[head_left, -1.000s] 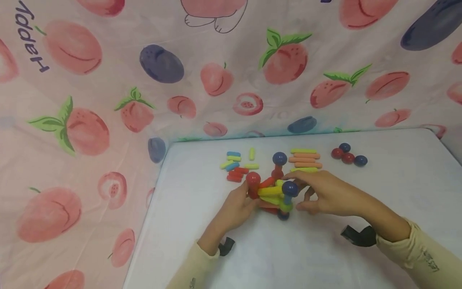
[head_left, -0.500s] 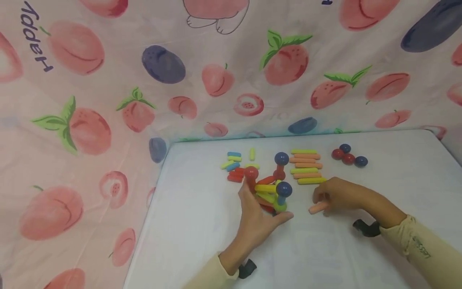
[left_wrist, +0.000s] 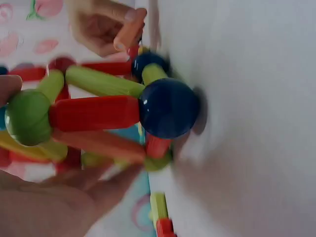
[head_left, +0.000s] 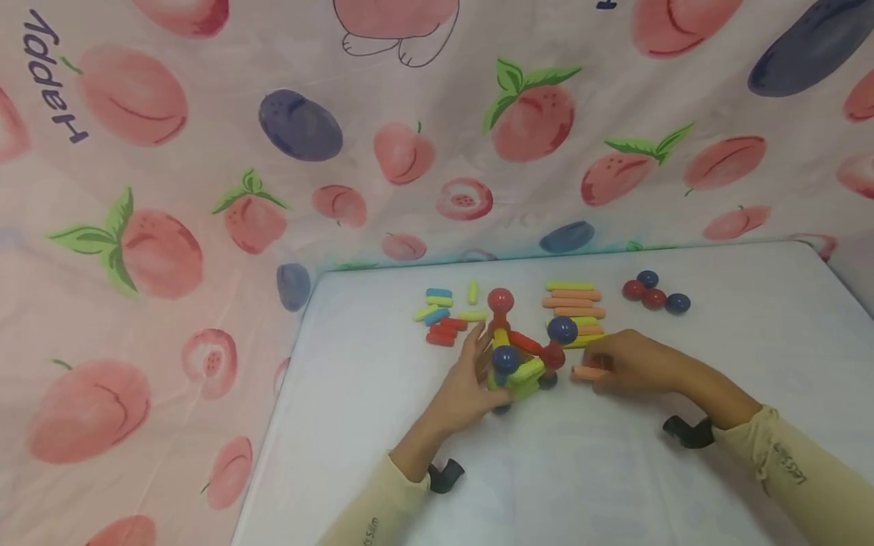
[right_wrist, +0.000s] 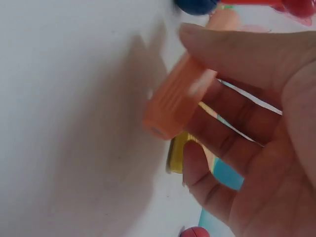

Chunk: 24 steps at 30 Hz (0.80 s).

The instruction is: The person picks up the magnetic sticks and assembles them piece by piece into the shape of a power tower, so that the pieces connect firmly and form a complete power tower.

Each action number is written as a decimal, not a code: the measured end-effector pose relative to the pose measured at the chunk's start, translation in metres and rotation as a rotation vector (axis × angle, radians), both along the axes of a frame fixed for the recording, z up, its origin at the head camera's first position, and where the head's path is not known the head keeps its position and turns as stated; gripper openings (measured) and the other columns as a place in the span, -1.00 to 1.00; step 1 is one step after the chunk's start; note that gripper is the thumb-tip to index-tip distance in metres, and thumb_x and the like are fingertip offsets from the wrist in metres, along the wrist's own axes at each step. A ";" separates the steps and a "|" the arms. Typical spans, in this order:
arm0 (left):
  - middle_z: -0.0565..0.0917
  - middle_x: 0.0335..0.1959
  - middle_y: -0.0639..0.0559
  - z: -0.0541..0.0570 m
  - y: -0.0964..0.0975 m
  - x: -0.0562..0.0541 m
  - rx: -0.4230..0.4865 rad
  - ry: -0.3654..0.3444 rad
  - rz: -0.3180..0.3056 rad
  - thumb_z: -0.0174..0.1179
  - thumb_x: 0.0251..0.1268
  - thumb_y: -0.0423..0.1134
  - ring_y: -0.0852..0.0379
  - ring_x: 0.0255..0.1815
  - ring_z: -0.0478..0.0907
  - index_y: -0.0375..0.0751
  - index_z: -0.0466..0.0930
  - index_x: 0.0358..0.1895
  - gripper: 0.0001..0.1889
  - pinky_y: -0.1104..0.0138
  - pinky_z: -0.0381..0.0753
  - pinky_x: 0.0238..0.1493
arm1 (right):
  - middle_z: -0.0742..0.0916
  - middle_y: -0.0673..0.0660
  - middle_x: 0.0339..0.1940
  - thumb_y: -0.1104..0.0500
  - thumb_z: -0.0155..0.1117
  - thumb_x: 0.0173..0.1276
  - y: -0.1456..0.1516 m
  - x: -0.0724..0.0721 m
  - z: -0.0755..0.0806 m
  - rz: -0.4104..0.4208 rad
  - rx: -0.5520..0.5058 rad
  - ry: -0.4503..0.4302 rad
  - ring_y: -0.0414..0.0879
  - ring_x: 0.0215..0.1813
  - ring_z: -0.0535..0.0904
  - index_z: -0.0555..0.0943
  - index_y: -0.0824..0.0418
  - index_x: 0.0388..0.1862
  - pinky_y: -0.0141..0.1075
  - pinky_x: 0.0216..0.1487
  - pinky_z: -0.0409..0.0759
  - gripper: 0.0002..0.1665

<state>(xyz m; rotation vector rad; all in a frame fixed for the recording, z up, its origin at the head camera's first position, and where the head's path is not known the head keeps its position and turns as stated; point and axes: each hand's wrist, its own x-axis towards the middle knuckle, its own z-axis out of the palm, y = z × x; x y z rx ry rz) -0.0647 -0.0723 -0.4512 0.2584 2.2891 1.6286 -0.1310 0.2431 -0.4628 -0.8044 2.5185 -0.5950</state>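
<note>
My left hand (head_left: pixel 459 394) holds a ball-and-stick toy structure (head_left: pixel 524 343), its fingers on the far side and thumb at the near side. Red, blue and green balls join its red, yellow, green and orange sticks. In the left wrist view a dark blue ball (left_wrist: pixel 169 108) sits low near the tabletop, and a green ball (left_wrist: pixel 28 117) lies close to the thumb tip. Just right of the structure, my right hand (head_left: pixel 638 368) pinches a loose orange stick (right_wrist: pixel 182 96) between thumb and fingers, slightly above the table. The stick and structure are apart.
Behind the right hand lies a row of orange and yellow sticks (head_left: pixel 576 302). Short blue, yellow and red sticks (head_left: pixel 442 331) are grouped at the back left. Red and blue balls (head_left: pixel 654 299) rest at the back right of the white table (head_left: pixel 355 379). A fruit-print cloth (head_left: pixel 410 91) hangs behind.
My right hand has left the structure and now holds an orange stick, shifted slightly left since half a second ago. My left hand has turned the structure, bringing a blue ball to the near left.
</note>
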 end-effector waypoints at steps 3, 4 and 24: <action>0.35 0.56 0.12 0.001 -0.010 -0.004 0.015 0.013 -0.016 0.28 0.19 -0.30 -0.04 0.59 0.28 0.17 0.13 0.56 -0.15 -0.05 0.38 0.49 | 0.66 -0.24 -0.34 0.10 0.48 0.30 0.001 -0.001 0.002 -0.008 -0.047 0.029 -0.30 -0.27 0.54 0.67 -0.11 0.00 -0.41 -0.21 0.61 -0.69; 0.41 0.51 0.11 0.001 -0.012 -0.005 0.009 0.023 -0.009 0.27 0.22 -0.31 -0.05 0.56 0.32 0.15 0.21 0.51 -0.22 -0.06 0.39 0.48 | 0.68 -0.24 -0.31 0.12 0.47 0.31 0.001 -0.001 0.003 -0.011 -0.067 0.041 -0.31 -0.24 0.56 0.66 -0.10 0.04 -0.40 -0.18 0.63 -0.67; 0.54 0.38 0.17 -0.002 -0.017 -0.009 -0.046 0.049 0.018 0.21 0.35 -0.20 0.12 0.35 0.48 0.17 0.40 0.37 -0.47 0.00 0.55 0.35 | 0.72 -0.21 -0.35 0.15 0.66 0.09 -0.078 0.029 0.136 -0.089 -0.482 0.539 -0.28 -0.30 0.50 0.70 -0.05 -0.19 -0.38 -0.25 0.51 -0.66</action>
